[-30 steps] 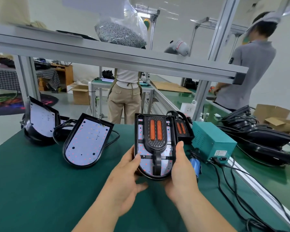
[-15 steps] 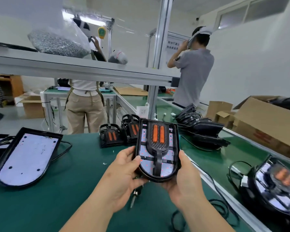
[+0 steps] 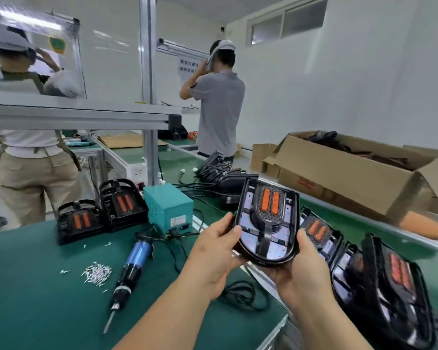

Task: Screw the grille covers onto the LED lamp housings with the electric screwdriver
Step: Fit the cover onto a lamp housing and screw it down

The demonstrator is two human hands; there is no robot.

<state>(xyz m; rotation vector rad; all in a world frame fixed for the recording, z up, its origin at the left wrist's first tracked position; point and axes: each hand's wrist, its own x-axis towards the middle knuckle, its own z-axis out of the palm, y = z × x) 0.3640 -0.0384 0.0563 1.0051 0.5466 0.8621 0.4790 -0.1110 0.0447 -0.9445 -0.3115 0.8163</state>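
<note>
1. A person's left hand (image 3: 213,251) and right hand (image 3: 301,271) hold one LED lamp housing (image 3: 266,251) above the near corner of a green desk (image 3: 36,311). Its face is tilted toward the viewer.
2. The fingers (image 3: 224,221) of both hands are curled round the housing's side rims near its rounded lower end, with the thumbs on the front edge.
3. A black grille cover (image 3: 269,213) with two orange strips sits on the housing's face. Whether its screws are in cannot be told.
4. The electric screwdriver (image 3: 129,271) lies untouched on the desk to the left, beside a small heap of screws (image 3: 96,272).
5. The housing looks like stiff, glossy moulded plastic. It seems light enough for a rim grip but is likely to slip.
6. The pale LED board under the grille looks delicate, so the outer rim is probably the safest place to hold it.
7. More covered lamps (image 3: 390,274) lie in a row at the right.
</note>
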